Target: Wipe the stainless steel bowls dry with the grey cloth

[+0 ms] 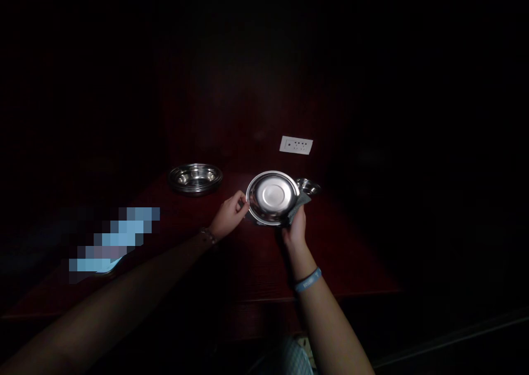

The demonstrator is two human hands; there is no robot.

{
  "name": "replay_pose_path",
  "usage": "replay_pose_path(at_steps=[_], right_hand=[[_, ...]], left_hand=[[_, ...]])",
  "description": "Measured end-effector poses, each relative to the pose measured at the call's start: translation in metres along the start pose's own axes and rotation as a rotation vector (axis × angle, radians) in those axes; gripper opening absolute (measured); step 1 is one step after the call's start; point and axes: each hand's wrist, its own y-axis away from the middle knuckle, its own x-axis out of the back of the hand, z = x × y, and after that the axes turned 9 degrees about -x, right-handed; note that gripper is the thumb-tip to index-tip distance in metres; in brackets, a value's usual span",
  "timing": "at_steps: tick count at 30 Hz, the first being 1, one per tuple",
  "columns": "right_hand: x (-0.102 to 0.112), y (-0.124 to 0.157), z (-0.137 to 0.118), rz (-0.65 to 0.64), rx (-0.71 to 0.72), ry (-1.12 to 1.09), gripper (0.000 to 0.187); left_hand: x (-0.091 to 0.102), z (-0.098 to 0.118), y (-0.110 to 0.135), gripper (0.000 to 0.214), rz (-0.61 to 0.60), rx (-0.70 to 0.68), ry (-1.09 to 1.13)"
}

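A shiny steel plate [271, 197] is held tilted above the dark red table [355, 264], its face toward me. My left hand [228, 215] pinches its left rim. My right hand [295, 227] is closed on a grey cloth [298, 205] pressed against the plate's lower right edge and back. I wear a blue band on the right wrist and a bracelet on the left.
A stack of steel plates [195, 178] sits on the table to the left. A small steel bowl [309, 186] stands just behind the held plate. A white socket panel [296, 144] lies further back. A blurred light-blue patch [115, 240] is at the left. Surroundings are dark.
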Motion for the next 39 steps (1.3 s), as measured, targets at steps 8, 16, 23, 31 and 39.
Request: replay_pose_path(at_steps=[8,16,23,31,39], right_hand=[[-0.007,0.009,-0.006,0.057,-0.007,-0.007,0.033],[-0.001,0.004,-0.003,0.032,0.011,0.023,0.034],[0.005,-0.004,0.001,0.045,0.001,0.011,0.033],[0.011,-0.014,0.010,0.081,-0.018,-0.020,0.035],[0.008,-0.011,0.007,0.084,-0.051,-0.040,0.036]], left_hand=[[0.009,-0.002,-0.003,0.014,-0.074,-0.046,-0.218],[0.008,-0.005,-0.003,0.025,-0.106,-0.017,-0.139],[0.004,-0.009,-0.003,0.028,-0.044,0.010,-0.073],[0.003,-0.010,-0.002,0.029,-0.049,0.011,-0.057],[0.004,-0.006,-0.001,0.027,-0.060,0.028,-0.032]])
